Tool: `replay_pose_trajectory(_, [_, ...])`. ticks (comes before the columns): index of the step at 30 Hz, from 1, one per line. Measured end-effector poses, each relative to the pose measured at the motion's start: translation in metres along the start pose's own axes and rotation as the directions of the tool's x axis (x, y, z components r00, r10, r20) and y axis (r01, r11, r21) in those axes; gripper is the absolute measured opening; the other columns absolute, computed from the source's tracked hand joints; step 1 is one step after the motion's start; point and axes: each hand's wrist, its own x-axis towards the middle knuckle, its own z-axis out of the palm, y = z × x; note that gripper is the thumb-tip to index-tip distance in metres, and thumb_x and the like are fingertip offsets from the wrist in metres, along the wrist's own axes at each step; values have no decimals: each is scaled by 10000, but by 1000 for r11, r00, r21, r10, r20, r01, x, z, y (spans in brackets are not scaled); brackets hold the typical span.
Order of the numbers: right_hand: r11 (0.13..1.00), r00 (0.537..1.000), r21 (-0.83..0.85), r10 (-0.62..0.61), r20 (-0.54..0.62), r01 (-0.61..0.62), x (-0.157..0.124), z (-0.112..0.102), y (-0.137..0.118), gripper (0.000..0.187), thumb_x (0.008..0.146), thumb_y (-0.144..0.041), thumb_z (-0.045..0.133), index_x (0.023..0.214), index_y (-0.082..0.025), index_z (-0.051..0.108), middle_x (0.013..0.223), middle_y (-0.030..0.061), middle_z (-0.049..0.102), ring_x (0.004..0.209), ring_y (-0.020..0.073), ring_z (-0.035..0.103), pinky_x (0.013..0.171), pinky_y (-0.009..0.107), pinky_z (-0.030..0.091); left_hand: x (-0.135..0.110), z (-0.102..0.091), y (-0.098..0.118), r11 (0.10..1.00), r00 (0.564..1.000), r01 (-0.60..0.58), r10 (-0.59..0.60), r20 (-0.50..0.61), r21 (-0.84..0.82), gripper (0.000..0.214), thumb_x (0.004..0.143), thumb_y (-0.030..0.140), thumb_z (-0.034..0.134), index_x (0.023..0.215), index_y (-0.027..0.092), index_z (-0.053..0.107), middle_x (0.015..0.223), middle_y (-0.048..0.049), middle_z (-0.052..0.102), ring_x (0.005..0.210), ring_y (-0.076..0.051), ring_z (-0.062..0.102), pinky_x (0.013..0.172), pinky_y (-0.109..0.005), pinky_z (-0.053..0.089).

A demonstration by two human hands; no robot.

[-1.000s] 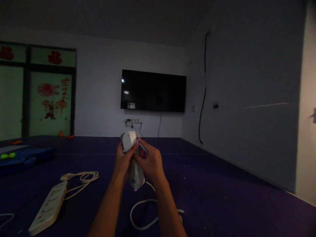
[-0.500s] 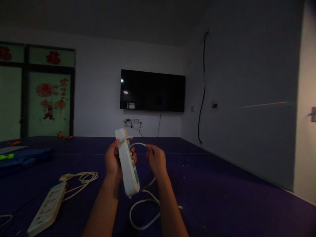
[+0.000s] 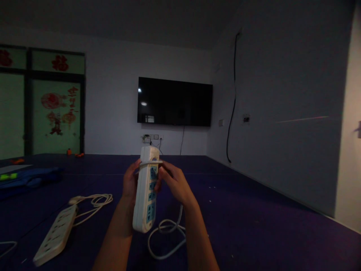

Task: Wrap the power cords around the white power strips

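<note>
A white power strip (image 3: 143,203) with blue socket faces is held up, nearly upright, in front of me. My left hand (image 3: 131,180) is closed around its left side and back; those fingers are partly hidden behind it. White cord (image 3: 150,162) crosses the strip near its top. At the right edge, my right hand (image 3: 175,181) pinches the cord against the strip, its fingertips close to the upper socket. Below, more of the cord (image 3: 166,258) hangs down and lies in loops on the dark purple surface (image 3: 254,233).
To the left lies a second white power strip (image 3: 56,235) with its cord (image 3: 98,203) loosely coiled. Farther left is a blue cloth (image 3: 34,178) with a bright green patch. Small orange objects (image 3: 79,154) sit at the far edge. A television (image 3: 175,101) hangs on the back wall.
My right hand has drawn the cord across the strip's front and come in against its right side. The strip has turned so its sockets face me more.
</note>
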Motion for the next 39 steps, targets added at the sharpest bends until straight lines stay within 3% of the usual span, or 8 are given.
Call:
replay_pose_trajectory(3, [998,994,-35,62,85,-60,-1,0,-4,340,745,-475,645,889,-174,709,738,24,681,650,143,623,598,242,471,2,-2,-3,994,995,86,-83,-49,73,743,627,687,507,997,60,655,432,-62,552,342,-172,488,362,-270,348])
replay_pose_trajectory(7, [987,994,-122,106,2,-105,0,-3,-3,362,665,-518,694,780,-175,697,695,13,646,621,139,586,557,242,434,3,1,-5,988,988,134,-127,-88,79,763,615,724,532,1010,85,665,539,-107,635,458,-225,590,407,-297,412])
replay_pose_trajectory(15, [940,919,-330,-49,-390,-90,2,-1,-16,431,665,-434,702,1024,-201,650,975,76,652,916,225,605,792,333,468,20,8,-23,989,981,-94,111,-158,115,748,625,786,513,1019,165,652,859,-102,713,840,-266,665,694,-340,506])
replay_pose_trajectory(20, [916,867,-390,-119,-485,-92,-3,18,-25,457,709,-347,652,1140,-205,606,1080,100,614,968,245,590,786,333,472,25,21,-39,876,817,-452,482,-315,170,713,633,715,590,1111,186,574,1078,-91,665,990,-234,623,802,-300,484])
replay_pose_trajectory(23, [926,906,-376,-133,-402,-30,-3,22,-31,423,748,-263,588,1168,-217,589,1132,99,590,979,233,590,772,317,482,22,24,-37,839,768,-494,544,-338,227,647,599,563,731,1093,179,567,1062,-83,662,977,-229,626,819,-293,476])
replay_pose_trajectory(27, [960,959,-257,-172,-223,113,-1,15,-36,493,684,-249,618,1175,-241,580,1130,67,585,955,200,598,769,284,496,14,25,-24,877,832,-453,480,-278,158,547,632,548,704,1011,163,623,890,-66,690,872,-244,653,762,-315,499])
replay_pose_trajectory(33, [980,969,-70,-195,-149,187,0,0,-29,514,600,-323,708,1089,-208,596,1098,75,597,955,213,589,807,328,493,1,30,-17,917,912,-371,390,-128,147,603,604,564,716,1053,166,647,864,-81,692,903,-277,637,781,-344,494])
replay_pose_trajectory(39, [944,991,310,-125,35,108,-3,-15,-17,594,661,-409,671,1191,-183,528,1133,89,619,950,204,613,784,306,502,-1,31,-14,901,933,-323,354,-63,289,645,472,491,817,1010,165,674,894,-89,686,942,-297,614,828,-356,464])
